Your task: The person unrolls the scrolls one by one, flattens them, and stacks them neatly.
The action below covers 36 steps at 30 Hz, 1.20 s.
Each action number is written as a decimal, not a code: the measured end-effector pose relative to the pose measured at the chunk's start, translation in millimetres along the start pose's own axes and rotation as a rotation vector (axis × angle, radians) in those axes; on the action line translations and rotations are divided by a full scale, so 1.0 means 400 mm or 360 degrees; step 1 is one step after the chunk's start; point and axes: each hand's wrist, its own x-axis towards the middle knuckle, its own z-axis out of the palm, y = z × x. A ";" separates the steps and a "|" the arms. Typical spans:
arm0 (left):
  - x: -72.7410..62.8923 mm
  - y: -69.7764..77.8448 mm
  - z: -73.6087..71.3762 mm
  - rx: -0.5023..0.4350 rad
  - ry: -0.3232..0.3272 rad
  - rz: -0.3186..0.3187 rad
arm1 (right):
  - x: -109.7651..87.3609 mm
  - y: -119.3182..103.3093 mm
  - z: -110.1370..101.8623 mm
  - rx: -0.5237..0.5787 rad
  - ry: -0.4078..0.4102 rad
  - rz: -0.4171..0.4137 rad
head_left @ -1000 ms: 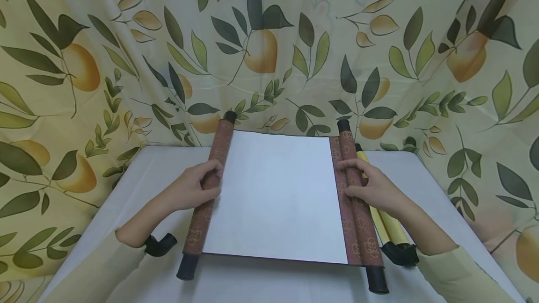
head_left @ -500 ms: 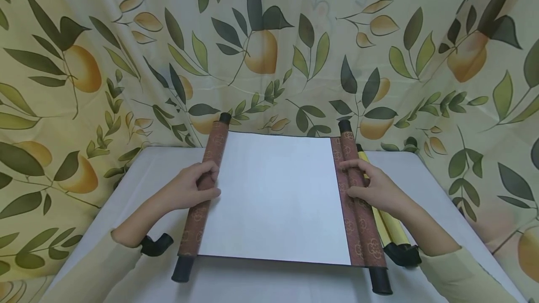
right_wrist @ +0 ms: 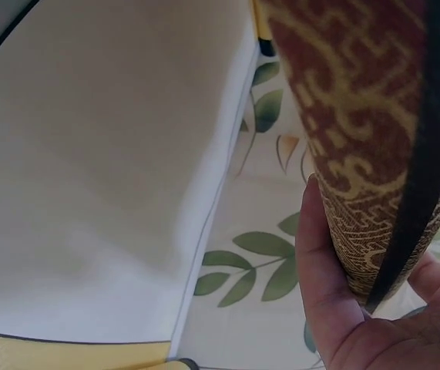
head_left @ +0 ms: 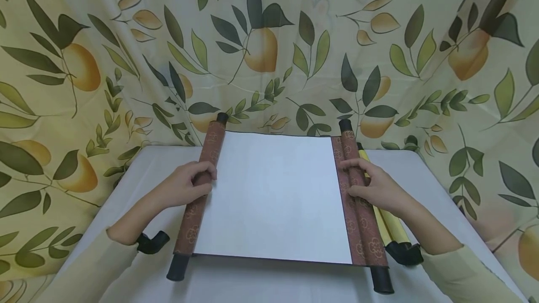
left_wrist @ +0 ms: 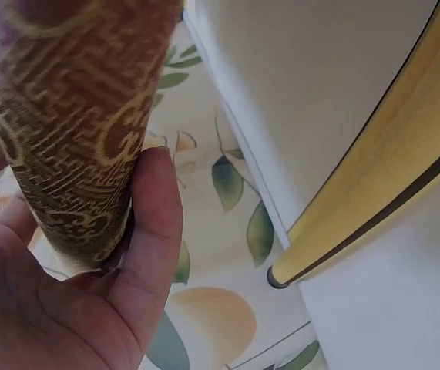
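Observation:
A hanging scroll with red-brown brocade ends and black knobs is spread between both hands, its white sheet [head_left: 278,195] facing up. At the left, my left hand [head_left: 185,183] grips the left roll [head_left: 187,228], thumb and fingers wrapped round it. My right hand [head_left: 376,188] holds the right roll [head_left: 370,237] about midway, beside a strip of the same brocade [head_left: 343,191]. In the left wrist view, the patterned roll [left_wrist: 81,146] sits between thumb and fingers. The right wrist view has the other patterned roll [right_wrist: 358,131] in the right hand's grasp.
A yellow scroll [head_left: 393,228] with dark ends lies on the white-covered table [head_left: 147,167], partly behind the right roll and right forearm. Leaf-and-fruit patterned cloth [head_left: 269,50] hangs behind the table and along its sides. Black straps sit at both wrists.
My left hand has drawn the left roll a little further left, so slightly more white sheet shows. The right hand and its roll have hardly shifted.

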 end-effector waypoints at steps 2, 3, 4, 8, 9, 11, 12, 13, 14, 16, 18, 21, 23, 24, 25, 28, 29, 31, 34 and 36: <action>0.000 -0.004 -0.003 0.0004 -0.0001 0.0000 | 0.001 -0.004 0.000 -0.0016 -0.0001 -0.0002; 0.001 -0.006 -0.004 0.0004 -0.0003 -0.0001 | 0.001 -0.005 -0.001 -0.0027 0.0001 -0.0004; 0.001 -0.008 -0.005 0.0002 -0.0005 -0.0004 | 0.001 -0.006 -0.001 -0.0038 0.0003 -0.0002; 0.000 -0.012 -0.008 0.0005 0.0007 -0.0009 | -0.001 -0.006 -0.003 -0.0083 0.0021 0.0021; -0.001 -0.013 -0.009 0.0002 0.0007 -0.0012 | -0.002 -0.005 -0.003 -0.0082 0.0021 0.0025; -0.004 -0.016 -0.011 0.0020 0.0015 -0.0026 | -0.002 -0.003 -0.002 -0.0074 0.0019 0.0031; -0.006 -0.017 -0.012 0.0028 0.0015 -0.0037 | -0.002 -0.001 -0.002 -0.0063 0.0014 0.0033; -0.008 -0.019 -0.013 0.0037 0.0015 -0.0044 | -0.002 0.001 -0.001 -0.0054 0.0011 0.0035; -0.010 -0.020 -0.014 0.0048 0.0013 -0.0049 | -0.002 0.003 0.000 -0.0044 0.0008 0.0036; -0.014 -0.023 -0.015 0.0061 0.0008 -0.0064 | -0.001 0.007 0.002 -0.0034 0.0004 0.0034; -0.019 -0.024 -0.017 0.0054 0.0003 -0.0068 | -0.001 0.012 0.003 -0.0028 -0.0001 0.0029; -0.023 -0.026 -0.019 0.0039 0.0004 -0.0082 | -0.001 0.018 0.003 -0.0035 0.0000 0.0024; -0.025 -0.025 -0.021 0.0029 0.0000 -0.0087 | -0.002 0.019 0.002 -0.0041 0.0002 0.0019; -0.026 -0.025 -0.022 0.0026 -0.0001 -0.0092 | -0.002 0.019 0.002 -0.0047 0.0005 0.0018; -0.027 -0.025 -0.023 0.0025 -0.0002 -0.0099 | -0.003 0.019 0.002 -0.0055 0.0008 0.0016; -0.028 -0.025 -0.025 0.0023 -0.0001 -0.0101 | -0.004 0.018 0.000 -0.0074 0.0016 0.0011; -0.029 -0.025 -0.027 0.0020 0.0001 -0.0096 | -0.004 0.017 0.000 -0.0080 0.0018 0.0009; -0.029 -0.026 -0.029 0.0030 0.0013 -0.0091 | -0.005 0.016 0.000 -0.0086 0.0020 0.0009; -0.029 -0.026 -0.032 0.0061 0.0019 -0.0096 | -0.007 0.014 0.000 -0.0081 0.0020 0.0017; -0.029 -0.026 -0.034 0.0093 0.0024 -0.0111 | -0.009 0.014 -0.001 -0.0089 0.0022 0.0015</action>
